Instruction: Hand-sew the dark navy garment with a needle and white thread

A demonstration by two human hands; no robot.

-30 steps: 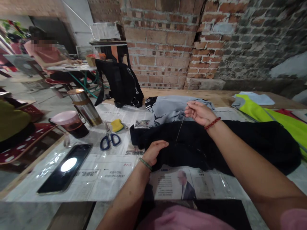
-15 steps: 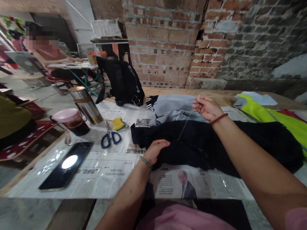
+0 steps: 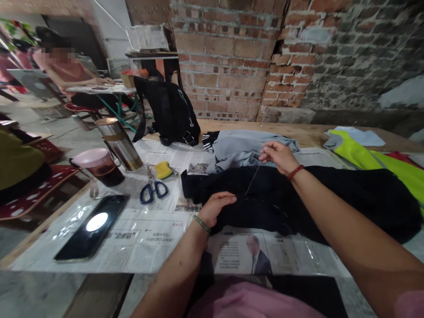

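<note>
A black cloth garment [image 3: 258, 207] lies across the newspaper, with a broken line of pale stitches on it. My left hand [image 3: 217, 210], green bracelet at its wrist, grips the garment's left part, fingers pointing right. Above the cloth, my right hand [image 3: 276, 157] is closed in a pinch, with a red braided bracelet at the wrist. A pale thread [image 3: 252, 180] runs taut from its fingertips down to the cloth just beyond my left fingertips. The needle in the pinch is hidden by the fingers now.
Left on the table are blue-handled scissors [image 3: 154, 192], a yellow sponge [image 3: 163, 169], a phone [image 3: 92, 227], a lidded cup [image 3: 101, 167] and a steel flask [image 3: 121, 145]. Behind lie grey clothing [image 3: 245, 143] and a black backpack [image 3: 168, 112]. A yellow-green vest [image 3: 367, 154] is at right. Another person [image 3: 66, 70] sits beyond.
My right hand has come down and slightly left, toward the garment. Less thread shows between it and the cloth. My left hand is almost unmoved.
</note>
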